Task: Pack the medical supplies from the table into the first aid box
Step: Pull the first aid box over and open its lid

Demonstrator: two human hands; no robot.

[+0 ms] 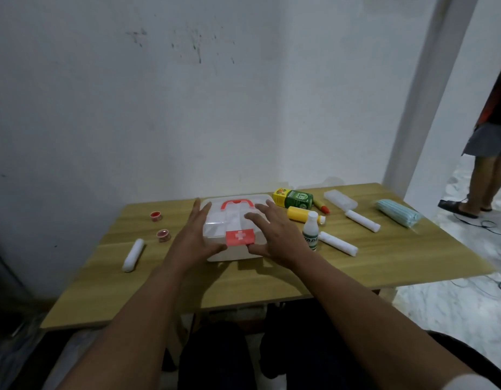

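Head view: your first aid box [235,220] sits mid-table, lid closed, red handle [237,204] flat on top, red latch [240,237] with a white cross facing you. Your left hand [193,240] lies spread against the box's left side, thumb at the latch's left edge. Your right hand [274,235] rests spread over the lid's right part, thumb just under the latch's right end. Neither hand pinches anything.

Readable text: green carton [293,198] shows "OB"; white bottle [311,229] label is cut off, unreadable.

Right of the box: yellow bottle [302,214], red-tipped tube [322,206], two gauze rolls [362,220] [338,243], clear packet [340,199], face mask pack [398,213] near the right edge. Left: two red tape rolls [156,215] [162,235], another gauze roll [133,255].

Wooden table [272,280] has a bare strip along the near edge; far edge meets the wall. A bystander [488,142] stands far right on the floor.
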